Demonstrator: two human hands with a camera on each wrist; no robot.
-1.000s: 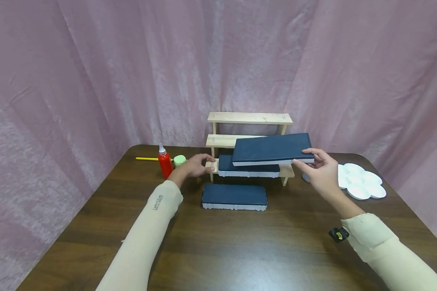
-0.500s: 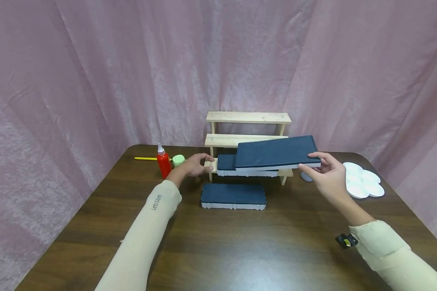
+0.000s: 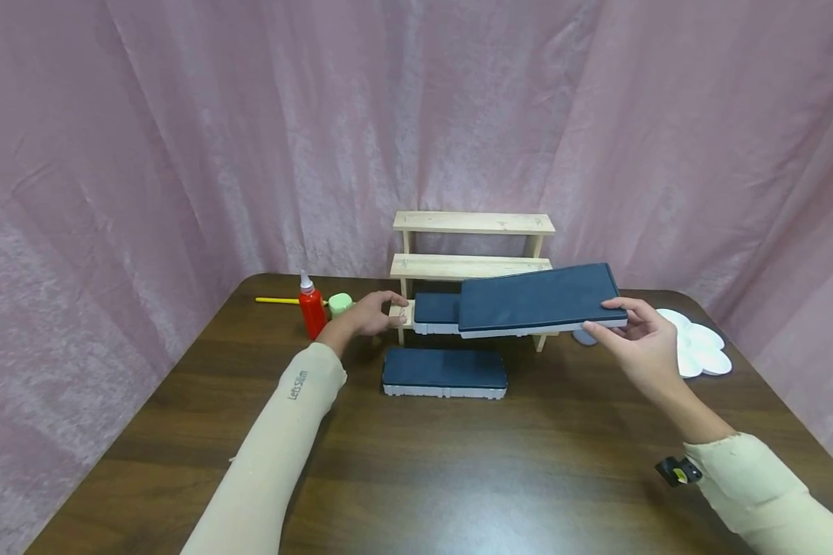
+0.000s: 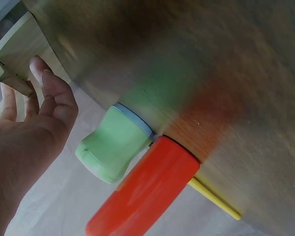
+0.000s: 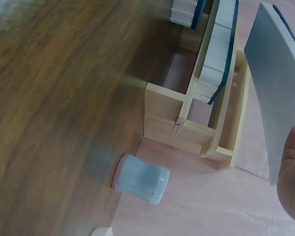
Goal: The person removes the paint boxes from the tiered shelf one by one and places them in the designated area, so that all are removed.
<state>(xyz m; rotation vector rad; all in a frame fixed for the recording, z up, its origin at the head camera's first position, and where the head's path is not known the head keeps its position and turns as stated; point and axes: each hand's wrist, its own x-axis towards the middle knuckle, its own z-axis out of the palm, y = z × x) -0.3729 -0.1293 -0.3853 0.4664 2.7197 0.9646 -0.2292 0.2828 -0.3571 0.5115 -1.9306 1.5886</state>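
My right hand (image 3: pixel 642 343) pinches the right end of a flat case (image 3: pixel 537 297) with a dark blue top and a white underside. The case hangs tilted, its right end higher, in front of a three-step wooden rack (image 3: pixel 468 266). On the lowest step lies a second dark blue and white case (image 3: pixel 436 308), partly hidden by the held one. A third case (image 3: pixel 444 368) lies on the table before the rack. At the lowest step's left end, my left hand (image 3: pixel 371 314) holds the board; in the left wrist view its fingers curl around the wood (image 4: pixel 17 81).
Left of the rack stand a red squeeze bottle (image 3: pixel 312 310) and a small green jar (image 4: pixel 110 142); a yellow stick (image 3: pixel 276 301) lies behind them. To the right are a blue-grey jar (image 5: pixel 141 178) and a white flower-shaped palette (image 3: pixel 708 354). A pink curtain (image 3: pixel 319 139) hangs behind the table.
My right hand has carried the case to the right and slightly downward, uncovering more of the case on the lowest step. The left hand stays at the rack's end.
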